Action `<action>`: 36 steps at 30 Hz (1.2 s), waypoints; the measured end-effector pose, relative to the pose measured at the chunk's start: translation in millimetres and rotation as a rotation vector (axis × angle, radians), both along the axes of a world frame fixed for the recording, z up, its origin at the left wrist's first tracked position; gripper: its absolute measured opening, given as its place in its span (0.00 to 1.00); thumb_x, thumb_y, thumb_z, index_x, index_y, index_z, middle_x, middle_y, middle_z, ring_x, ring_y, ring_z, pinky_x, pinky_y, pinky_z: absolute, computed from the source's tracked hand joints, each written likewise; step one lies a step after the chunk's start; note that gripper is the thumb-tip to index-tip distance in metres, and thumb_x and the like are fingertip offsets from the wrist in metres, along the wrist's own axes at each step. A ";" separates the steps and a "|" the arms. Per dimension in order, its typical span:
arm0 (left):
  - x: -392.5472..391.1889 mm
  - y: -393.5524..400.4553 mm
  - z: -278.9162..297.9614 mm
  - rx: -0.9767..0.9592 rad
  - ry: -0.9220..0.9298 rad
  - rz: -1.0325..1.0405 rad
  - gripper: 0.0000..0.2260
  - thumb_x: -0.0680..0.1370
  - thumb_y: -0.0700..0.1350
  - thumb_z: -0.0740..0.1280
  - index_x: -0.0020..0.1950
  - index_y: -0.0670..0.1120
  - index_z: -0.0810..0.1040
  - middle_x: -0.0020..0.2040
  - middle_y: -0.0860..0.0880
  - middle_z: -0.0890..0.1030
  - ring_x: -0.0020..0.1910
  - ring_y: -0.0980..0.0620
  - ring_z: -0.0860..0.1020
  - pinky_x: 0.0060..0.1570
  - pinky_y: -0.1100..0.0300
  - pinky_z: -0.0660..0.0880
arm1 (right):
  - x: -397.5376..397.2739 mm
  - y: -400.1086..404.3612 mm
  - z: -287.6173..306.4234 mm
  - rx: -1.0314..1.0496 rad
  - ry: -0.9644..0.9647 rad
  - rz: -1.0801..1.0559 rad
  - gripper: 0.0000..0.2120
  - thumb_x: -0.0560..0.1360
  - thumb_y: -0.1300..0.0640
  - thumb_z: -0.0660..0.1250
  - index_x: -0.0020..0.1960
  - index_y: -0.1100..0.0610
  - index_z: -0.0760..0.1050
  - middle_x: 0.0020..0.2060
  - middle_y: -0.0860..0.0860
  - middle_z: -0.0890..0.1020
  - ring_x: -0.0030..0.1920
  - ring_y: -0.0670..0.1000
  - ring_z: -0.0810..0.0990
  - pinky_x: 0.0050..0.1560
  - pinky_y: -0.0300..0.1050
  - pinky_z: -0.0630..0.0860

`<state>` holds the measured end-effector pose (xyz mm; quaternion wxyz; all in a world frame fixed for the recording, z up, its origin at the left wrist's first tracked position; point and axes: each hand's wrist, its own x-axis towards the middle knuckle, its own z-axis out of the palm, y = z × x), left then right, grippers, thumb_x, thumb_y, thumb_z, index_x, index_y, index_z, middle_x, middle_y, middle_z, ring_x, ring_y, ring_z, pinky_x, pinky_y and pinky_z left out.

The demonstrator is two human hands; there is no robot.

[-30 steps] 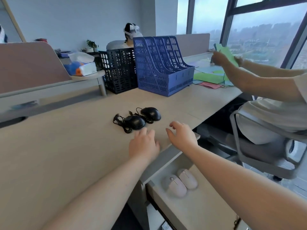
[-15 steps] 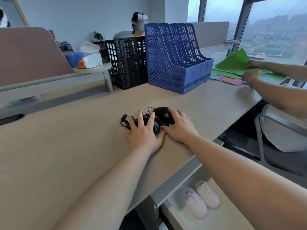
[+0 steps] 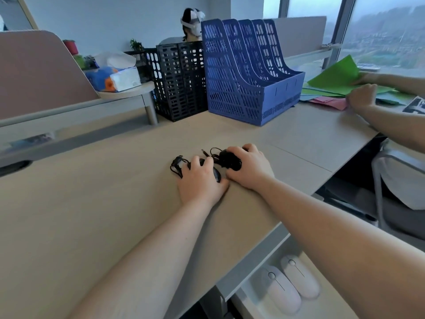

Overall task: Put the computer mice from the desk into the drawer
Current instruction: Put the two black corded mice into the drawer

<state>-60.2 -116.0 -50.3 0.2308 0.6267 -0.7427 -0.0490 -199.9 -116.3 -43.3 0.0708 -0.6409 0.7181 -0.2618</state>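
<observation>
A blue four-slot magazine file rack (image 3: 250, 72) stands upright at the far side of the surface, and a black perforated file rack (image 3: 181, 79) stands just beside it on its left. Further left, a tissue box (image 3: 115, 78) rests on a small raised shelf (image 3: 128, 93) (a white tissue pokes out of its top). At the far right lie green paper sheets (image 3: 333, 77) over pink sheets (image 3: 328, 102). A small potted plant (image 3: 136, 44) sits in the background, near the wall.
</observation>
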 end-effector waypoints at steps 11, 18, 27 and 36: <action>7.9 33.9 26.9 -0.025 -0.088 -0.110 0.20 0.75 0.40 0.65 0.67 0.49 0.70 0.69 0.47 0.67 0.63 0.41 0.68 0.56 0.49 0.73 | -9.0 46.4 6.5 -0.059 -0.149 -0.041 0.29 0.72 0.55 0.66 0.71 0.44 0.64 0.61 0.54 0.74 0.59 0.57 0.76 0.54 0.47 0.75; -8.6 90.6 60.3 -0.050 -0.174 -0.126 0.13 0.77 0.40 0.62 0.62 0.49 0.71 0.64 0.47 0.70 0.58 0.42 0.69 0.45 0.50 0.73 | -25.7 101.8 27.0 -0.007 -0.111 -0.035 0.29 0.72 0.56 0.66 0.72 0.46 0.65 0.61 0.54 0.74 0.61 0.57 0.75 0.56 0.50 0.76; -39.4 198.1 84.5 -0.099 -0.196 -0.235 0.11 0.75 0.37 0.64 0.56 0.47 0.71 0.59 0.46 0.71 0.55 0.42 0.70 0.38 0.52 0.67 | -59.6 211.5 56.6 -0.015 -0.083 -0.088 0.27 0.71 0.54 0.67 0.69 0.46 0.68 0.59 0.54 0.76 0.59 0.56 0.77 0.58 0.50 0.76; -81.9 288.5 34.2 -0.014 -0.249 -0.406 0.16 0.74 0.36 0.66 0.60 0.46 0.68 0.62 0.44 0.69 0.59 0.39 0.68 0.43 0.50 0.69 | -88.7 300.8 6.7 0.180 -0.038 -0.117 0.24 0.72 0.55 0.69 0.68 0.50 0.70 0.58 0.56 0.77 0.58 0.58 0.77 0.56 0.49 0.75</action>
